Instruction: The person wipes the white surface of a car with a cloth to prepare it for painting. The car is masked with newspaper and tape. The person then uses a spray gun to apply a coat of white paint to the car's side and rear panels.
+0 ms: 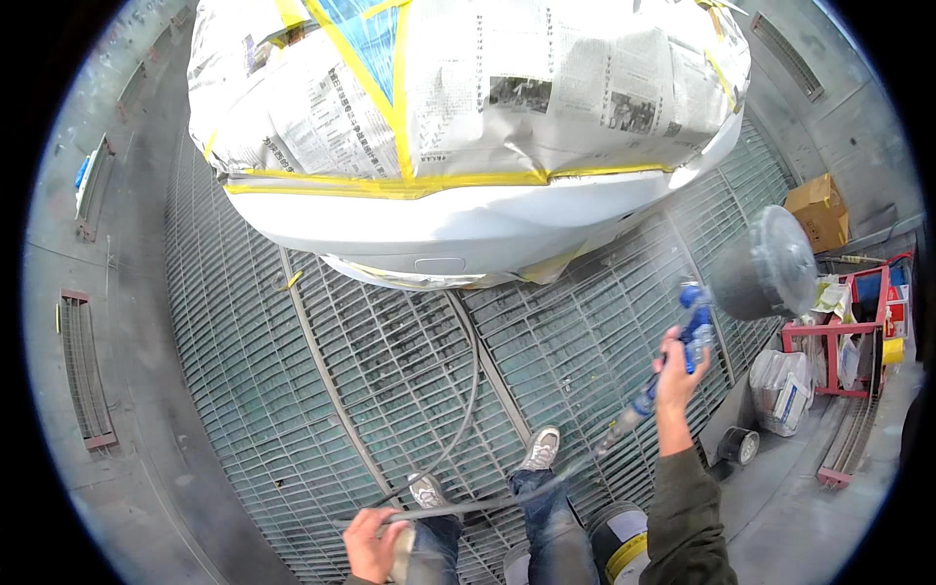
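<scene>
My right hand [675, 378] is closed round the handle of a blue spray gun [698, 322], held out to the right of the car. A large grey paint cup [756, 268] sits on the gun, and a regulator-like fitting [634, 414] hangs below its handle. From there a grey air hose [487, 505] runs across my legs to my left hand [370, 546], whose fingers are closed on it. Ahead is a car's white bumper [419, 229], its body above masked with newspaper [546, 107] and yellow tape [402, 146]. A faint haze hangs near the bumper's right end.
Metal floor grating [322, 390] lies underfoot, with more hose [476, 370] looping over it. Cans [624, 551] stand beside my right leg. To the right are a red rack [829, 336], a cardboard box [819, 210], a plastic bag [780, 390] and a tin [741, 446].
</scene>
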The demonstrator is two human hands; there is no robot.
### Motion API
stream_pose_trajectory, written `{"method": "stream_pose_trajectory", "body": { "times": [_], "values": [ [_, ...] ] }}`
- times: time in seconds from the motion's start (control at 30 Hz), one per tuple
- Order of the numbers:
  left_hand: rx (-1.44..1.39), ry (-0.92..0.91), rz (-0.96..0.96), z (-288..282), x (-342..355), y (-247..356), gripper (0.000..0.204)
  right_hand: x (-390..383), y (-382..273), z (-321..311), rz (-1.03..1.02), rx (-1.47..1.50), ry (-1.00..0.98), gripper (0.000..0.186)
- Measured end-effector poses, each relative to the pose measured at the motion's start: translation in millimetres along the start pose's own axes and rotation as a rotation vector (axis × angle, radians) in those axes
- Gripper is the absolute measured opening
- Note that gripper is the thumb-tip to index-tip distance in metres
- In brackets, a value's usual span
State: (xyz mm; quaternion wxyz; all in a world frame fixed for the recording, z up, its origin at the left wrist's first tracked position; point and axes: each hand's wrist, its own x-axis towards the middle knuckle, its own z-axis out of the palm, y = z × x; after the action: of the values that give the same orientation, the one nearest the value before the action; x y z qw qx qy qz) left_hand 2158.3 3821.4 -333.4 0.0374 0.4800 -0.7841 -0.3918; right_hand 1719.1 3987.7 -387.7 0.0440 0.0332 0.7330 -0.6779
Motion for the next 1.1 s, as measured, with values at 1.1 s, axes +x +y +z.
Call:
{"method": "stream_pose_trajectory", "body": {
  "times": [1.1],
  "values": [
    [-0.018, -0.025, 0.019, 57.1, 19.6, 184.6, 0.022, 237.2, -98.2, -71.1, 0.004, -0.066, 0.017, 0.030]
  ]
}}
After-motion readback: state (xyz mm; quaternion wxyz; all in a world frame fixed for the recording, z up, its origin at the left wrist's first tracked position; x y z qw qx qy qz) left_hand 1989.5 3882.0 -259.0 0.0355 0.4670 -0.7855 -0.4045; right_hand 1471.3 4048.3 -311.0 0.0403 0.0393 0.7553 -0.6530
